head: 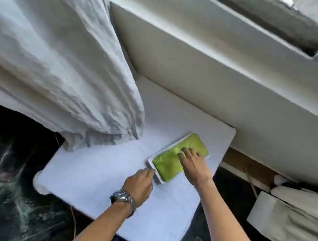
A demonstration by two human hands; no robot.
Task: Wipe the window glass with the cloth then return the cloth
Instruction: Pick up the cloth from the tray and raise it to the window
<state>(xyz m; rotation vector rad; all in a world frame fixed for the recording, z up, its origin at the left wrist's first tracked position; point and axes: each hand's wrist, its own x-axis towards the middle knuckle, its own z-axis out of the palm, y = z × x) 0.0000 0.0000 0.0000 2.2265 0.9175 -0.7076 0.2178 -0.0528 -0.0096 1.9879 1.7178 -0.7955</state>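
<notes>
A green cloth [169,162] lies folded in a shallow white tray [166,150] on a white table [100,184]. My right hand [194,166] rests flat on the cloth's right half, fingers spread over it. My left hand [139,185], with a metal wristwatch, grips the tray's near corner. The window glass [313,9] shows only as a strip at the top right, above a deep white sill [229,54].
A white curtain [49,48] hangs at the left and drapes onto the table's far left corner. Dark marbled floor [2,199] surrounds the table. White folded fabric and boxes [293,220] sit at the right beneath the sill.
</notes>
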